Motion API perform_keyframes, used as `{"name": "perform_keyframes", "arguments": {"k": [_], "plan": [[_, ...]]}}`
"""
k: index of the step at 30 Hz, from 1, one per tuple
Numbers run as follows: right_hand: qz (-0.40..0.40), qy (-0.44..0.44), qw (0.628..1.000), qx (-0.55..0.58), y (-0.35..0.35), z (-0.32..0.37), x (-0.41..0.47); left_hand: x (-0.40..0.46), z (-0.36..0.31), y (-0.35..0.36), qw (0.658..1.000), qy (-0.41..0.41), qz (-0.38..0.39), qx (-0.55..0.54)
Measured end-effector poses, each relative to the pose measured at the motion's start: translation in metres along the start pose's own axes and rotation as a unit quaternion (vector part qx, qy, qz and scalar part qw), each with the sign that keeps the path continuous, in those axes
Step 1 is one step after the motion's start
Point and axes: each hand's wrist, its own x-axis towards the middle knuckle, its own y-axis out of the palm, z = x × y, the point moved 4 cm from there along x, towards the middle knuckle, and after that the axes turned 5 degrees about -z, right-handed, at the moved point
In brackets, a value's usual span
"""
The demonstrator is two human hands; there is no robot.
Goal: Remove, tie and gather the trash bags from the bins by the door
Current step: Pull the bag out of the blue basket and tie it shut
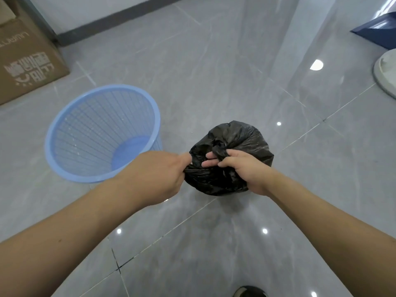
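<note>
Black trash bag (235, 159): here it is in both my hands above the grey tiled floor (214, 71), just right of the blue bin, bulging and round, its top bunched into gathered plastic.
Left hand (158, 174): my grip is pinching a stretched strip of the bag's plastic on its left side, thumb on top, pulled taut toward the bin side.
Right hand (244, 168): my grip is curled round a twisted gather of plastic at the bag's top, fingertips poking out toward my left hand, palm against the bag's right flank.
Blue bin (102, 133): a mesh plastic basket standing on the floor, just left of the bag, no liner in it, its solid blue bottom showing; my left wrist crosses in front of its near rim.
Cardboard box (27, 61): beyond the bin, at the far left, printed side facing me.
White round base (385, 76): well right of the bag, cut off by the edge.
Dark blue object (379, 31): behind that base, far right; can't tell what it is.
Shoe (249, 292): my toe, below the bag at the bottom edge.
</note>
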Motion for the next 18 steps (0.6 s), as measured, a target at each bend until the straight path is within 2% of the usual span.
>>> {"name": "perform_keyframes", "arguments": {"k": [5,9,14,16,18], "plan": [[0.041,0.003,0.992,-0.121,0.014,-0.003,-0.001,0.004,0.011,-0.002,0.996,-0.09,-0.003,-0.028],[0.097,0.016,0.978,-0.183,0.02,0.001,-0.008,0.016,0.013,-0.005,0.985,-0.126,0.002,-0.117],[0.124,0.074,0.95,-0.276,0.018,0.003,-0.013,0.034,0.02,-0.012,0.967,-0.172,-0.003,-0.188],[0.103,0.087,0.933,-0.335,0.015,0.005,-0.015,0.039,0.018,-0.009,0.951,-0.183,0.002,-0.247],[0.067,0.082,0.898,-0.428,0.01,0.008,-0.014,0.042,0.012,0.001,0.911,-0.203,0.002,-0.36]]}}
